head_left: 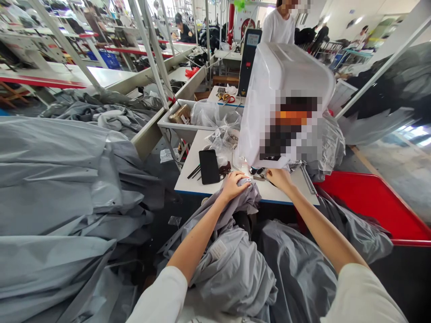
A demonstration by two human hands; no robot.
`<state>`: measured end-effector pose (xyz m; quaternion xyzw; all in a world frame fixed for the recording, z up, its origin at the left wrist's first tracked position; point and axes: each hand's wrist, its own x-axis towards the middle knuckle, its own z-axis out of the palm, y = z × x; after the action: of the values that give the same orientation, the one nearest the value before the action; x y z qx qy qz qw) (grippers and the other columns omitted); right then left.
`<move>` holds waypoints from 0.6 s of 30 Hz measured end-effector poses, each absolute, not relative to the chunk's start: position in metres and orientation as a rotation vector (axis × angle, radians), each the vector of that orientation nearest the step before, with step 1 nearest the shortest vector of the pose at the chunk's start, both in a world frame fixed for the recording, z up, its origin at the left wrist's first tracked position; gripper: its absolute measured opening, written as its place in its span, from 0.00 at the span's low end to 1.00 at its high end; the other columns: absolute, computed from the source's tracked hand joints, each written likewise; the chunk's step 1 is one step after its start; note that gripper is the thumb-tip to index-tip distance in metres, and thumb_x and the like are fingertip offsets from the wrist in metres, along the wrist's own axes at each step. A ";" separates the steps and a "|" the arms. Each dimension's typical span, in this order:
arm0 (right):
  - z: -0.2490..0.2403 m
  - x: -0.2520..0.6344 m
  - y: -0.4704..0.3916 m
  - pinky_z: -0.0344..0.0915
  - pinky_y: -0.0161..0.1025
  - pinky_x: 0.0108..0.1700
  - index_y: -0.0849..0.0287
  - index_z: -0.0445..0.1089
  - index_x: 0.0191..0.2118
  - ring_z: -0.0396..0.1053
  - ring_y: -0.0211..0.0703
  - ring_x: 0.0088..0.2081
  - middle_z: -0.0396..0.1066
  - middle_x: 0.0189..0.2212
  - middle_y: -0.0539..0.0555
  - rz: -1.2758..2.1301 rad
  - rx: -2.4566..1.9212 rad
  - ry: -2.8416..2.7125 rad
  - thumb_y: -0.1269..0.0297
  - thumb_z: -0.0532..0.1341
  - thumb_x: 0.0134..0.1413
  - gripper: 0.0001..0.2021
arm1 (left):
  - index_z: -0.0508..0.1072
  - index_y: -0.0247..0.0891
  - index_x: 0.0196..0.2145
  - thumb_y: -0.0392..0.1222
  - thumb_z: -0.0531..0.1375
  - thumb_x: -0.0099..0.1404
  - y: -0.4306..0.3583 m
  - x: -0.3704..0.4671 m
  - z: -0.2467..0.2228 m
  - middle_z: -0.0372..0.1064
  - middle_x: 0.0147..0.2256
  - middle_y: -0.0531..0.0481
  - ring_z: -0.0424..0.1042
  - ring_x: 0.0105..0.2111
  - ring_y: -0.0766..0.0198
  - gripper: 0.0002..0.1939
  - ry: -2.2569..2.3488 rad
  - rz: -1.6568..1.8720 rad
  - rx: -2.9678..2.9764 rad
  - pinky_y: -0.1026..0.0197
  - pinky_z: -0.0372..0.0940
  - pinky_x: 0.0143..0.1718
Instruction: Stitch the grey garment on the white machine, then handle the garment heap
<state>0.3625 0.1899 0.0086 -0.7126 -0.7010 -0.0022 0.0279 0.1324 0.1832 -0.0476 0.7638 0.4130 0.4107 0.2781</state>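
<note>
My left hand is closed on the edge of a grey garment, which hangs from the front of the white table down over my lap. To its right, my right hand rests at the table with its fingers pinched together near small metal parts; what they hold, if anything, is too small to name. A large translucent white plastic container stands over the table just beyond both hands and hides what is behind it. Left of my left hand lies a black phone-like slab.
Large piles of grey fabric fill the left side. A red tray sits at the right. Behind the table are a white trough, scissors and clear plastic bags. A person in white stands further back.
</note>
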 end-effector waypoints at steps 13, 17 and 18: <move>0.007 0.386 0.188 0.58 0.36 0.35 0.60 0.72 0.24 0.66 0.42 0.27 0.69 0.20 0.52 0.241 -1.923 -1.955 0.62 0.56 0.46 0.10 | 0.76 0.43 0.40 0.44 0.65 0.58 0.183 0.133 -0.046 0.68 0.45 0.50 0.66 0.48 0.60 0.11 1.122 1.097 2.045 0.55 0.58 0.55; 0.010 0.381 0.186 0.60 0.38 0.36 0.60 0.72 0.25 0.68 0.44 0.28 0.71 0.22 0.53 0.320 -1.930 -1.842 0.61 0.56 0.46 0.10 | 0.76 0.43 0.40 0.44 0.65 0.58 0.183 0.132 -0.046 0.68 0.45 0.50 0.65 0.48 0.60 0.11 1.128 1.091 2.046 0.56 0.58 0.55; 0.010 0.380 0.186 0.61 0.38 0.35 0.60 0.73 0.26 0.68 0.43 0.29 0.71 0.23 0.53 0.368 -1.919 -1.792 0.60 0.57 0.46 0.11 | 0.76 0.43 0.40 0.44 0.65 0.58 0.182 0.132 -0.045 0.68 0.45 0.50 0.65 0.48 0.60 0.11 1.131 1.092 2.045 0.56 0.58 0.55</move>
<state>0.3797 0.1861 0.0097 -0.7022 -0.6556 0.1347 0.2428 0.1324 0.1825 -0.0454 0.7616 0.4213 0.4067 0.2776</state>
